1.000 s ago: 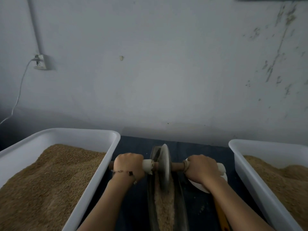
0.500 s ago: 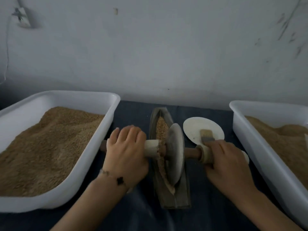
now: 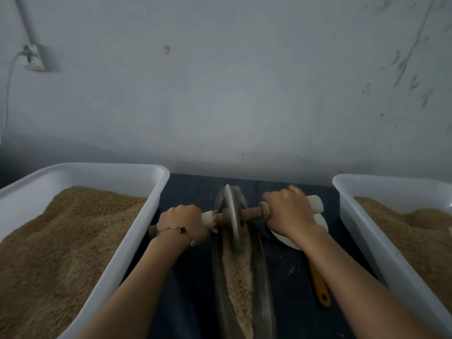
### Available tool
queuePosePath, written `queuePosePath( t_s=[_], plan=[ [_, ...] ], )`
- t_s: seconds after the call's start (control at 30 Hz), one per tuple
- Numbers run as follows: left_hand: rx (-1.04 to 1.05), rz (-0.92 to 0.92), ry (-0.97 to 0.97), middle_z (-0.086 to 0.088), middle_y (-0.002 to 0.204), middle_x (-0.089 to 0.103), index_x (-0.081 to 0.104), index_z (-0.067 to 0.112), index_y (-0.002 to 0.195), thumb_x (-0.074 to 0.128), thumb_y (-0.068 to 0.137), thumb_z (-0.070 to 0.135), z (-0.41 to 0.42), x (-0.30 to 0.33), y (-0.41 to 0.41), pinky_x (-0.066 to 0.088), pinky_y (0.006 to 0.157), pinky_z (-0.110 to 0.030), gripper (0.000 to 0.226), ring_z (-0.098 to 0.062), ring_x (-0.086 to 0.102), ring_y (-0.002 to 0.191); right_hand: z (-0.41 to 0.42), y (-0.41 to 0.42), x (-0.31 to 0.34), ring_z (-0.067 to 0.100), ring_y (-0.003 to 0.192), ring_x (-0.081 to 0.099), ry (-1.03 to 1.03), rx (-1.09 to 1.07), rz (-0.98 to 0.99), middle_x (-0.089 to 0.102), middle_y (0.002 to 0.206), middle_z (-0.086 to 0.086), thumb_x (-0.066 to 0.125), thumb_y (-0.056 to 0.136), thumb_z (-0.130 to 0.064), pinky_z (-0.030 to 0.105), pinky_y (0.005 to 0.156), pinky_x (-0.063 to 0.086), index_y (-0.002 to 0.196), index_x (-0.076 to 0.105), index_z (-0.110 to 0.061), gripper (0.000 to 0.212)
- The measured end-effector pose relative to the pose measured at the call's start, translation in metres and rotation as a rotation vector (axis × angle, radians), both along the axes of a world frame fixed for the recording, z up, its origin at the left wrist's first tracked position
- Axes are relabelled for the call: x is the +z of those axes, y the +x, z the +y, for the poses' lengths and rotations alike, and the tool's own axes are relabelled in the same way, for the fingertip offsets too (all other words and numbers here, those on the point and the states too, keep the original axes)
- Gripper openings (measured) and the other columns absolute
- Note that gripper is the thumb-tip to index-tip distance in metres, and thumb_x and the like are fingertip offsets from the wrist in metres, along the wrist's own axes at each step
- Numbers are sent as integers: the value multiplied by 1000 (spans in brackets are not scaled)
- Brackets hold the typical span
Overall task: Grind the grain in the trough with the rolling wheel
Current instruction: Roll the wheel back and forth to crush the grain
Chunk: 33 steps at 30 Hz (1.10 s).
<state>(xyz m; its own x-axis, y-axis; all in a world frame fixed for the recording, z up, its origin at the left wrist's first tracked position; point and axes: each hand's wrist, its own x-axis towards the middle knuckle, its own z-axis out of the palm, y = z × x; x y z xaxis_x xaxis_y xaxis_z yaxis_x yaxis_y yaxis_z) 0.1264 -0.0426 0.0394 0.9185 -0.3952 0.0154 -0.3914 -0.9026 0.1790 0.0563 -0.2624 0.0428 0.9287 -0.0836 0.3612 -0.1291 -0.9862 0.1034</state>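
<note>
The grey stone rolling wheel (image 3: 231, 217) is standing on edge in the far part of the long dark boat-shaped trough (image 3: 265, 285), between the two hands, with its wooden axle (image 3: 252, 212) crossing the trough's long axis. The trough is running straight away from the person, so the next roll is likely lying along that line, back toward the body. The pale crushed grain (image 3: 238, 280) is lying in the groove nearer the person than the wheel.

The left hand (image 3: 183, 222) is wrapping its fingers round the white sleeve on the left end of the axle. The right hand (image 3: 288, 211) is gripping the right end, sitting slightly farther out, so the axle is slanting a little.

The wheel's contact with the grain is blurring and is hard to read. The trough's near end is being cut off by the frame's lower edge. A white round dish (image 3: 293, 241) is lying under the right hand, mostly covered, and a yellow handle (image 3: 319, 285) is showing beside the right forearm, its head hidden. White plastic tubs (image 3: 137, 231) of brown grain are flanking both arms on the dark blue tabletop (image 3: 190, 277).
</note>
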Motion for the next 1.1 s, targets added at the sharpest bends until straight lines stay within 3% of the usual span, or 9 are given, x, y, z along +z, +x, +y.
queuePosePath(
  t_s=[0.07,0.17,0.37,0.47,0.57,0.67,0.87,0.97,1.1],
  plan=[
    [12,-58,-39,10,70,52,46,29,73,58,82,39,5,-3,-12,42,63,-27,18,-8,50,65,11,-14,4,22,79,59,8,-14,-63,61,78,-3,57,77,-23,32,65,29,74,41,-24,16],
    [-16,-417,-93,9,60,46,45,23,67,70,71,27,15,-17,-51,33,53,-25,26,-12,44,53,24,-51,-16,23,62,53,24,-6,-348,57,65,2,72,70,-12,33,59,36,69,50,-17,23],
    [-38,-706,-223,-1,47,43,47,13,54,80,49,6,45,-40,-107,24,46,-24,34,-19,40,39,33,-100,-44,24,84,49,-128,157,-805,61,82,6,63,81,-11,36,79,34,95,53,-13,18],
    [-89,-785,-225,0,47,43,45,15,53,74,47,6,40,-35,-105,24,47,-24,31,-18,39,39,26,-94,-44,23,70,49,-71,147,-701,57,70,3,63,79,-16,33,70,33,85,53,-14,11],
    [-178,-651,-71,6,51,48,51,20,60,79,49,23,23,-16,-75,27,50,-23,30,-13,45,45,12,-69,-39,16,56,42,80,67,-371,47,58,-6,70,70,-20,28,56,29,65,49,-20,21],
    [-166,-294,132,11,65,52,52,27,76,65,74,44,4,5,-19,40,60,-26,21,-8,52,63,-5,-33,-24,11,56,44,137,-79,40,47,59,-11,57,74,-30,27,49,25,62,42,-28,20],
    [-103,390,105,2,58,63,65,16,63,71,51,30,-9,16,46,47,58,-27,19,-16,61,62,-7,29,27,16,65,54,140,-175,505,58,73,-1,60,63,-26,28,54,34,70,54,-21,10],
    [-58,282,39,4,65,63,63,21,67,69,58,32,-5,11,31,44,57,-27,16,-14,59,65,-3,20,27,15,64,53,130,-173,429,57,72,-3,56,68,-28,28,55,35,72,55,-22,8],
    [-104,-256,68,8,72,58,56,25,79,65,73,42,11,3,-31,43,61,-26,19,-9,54,65,14,-46,-17,18,53,49,66,-60,-136,51,59,-5,69,67,-26,25,49,24,64,46,-22,24]
  ],
)
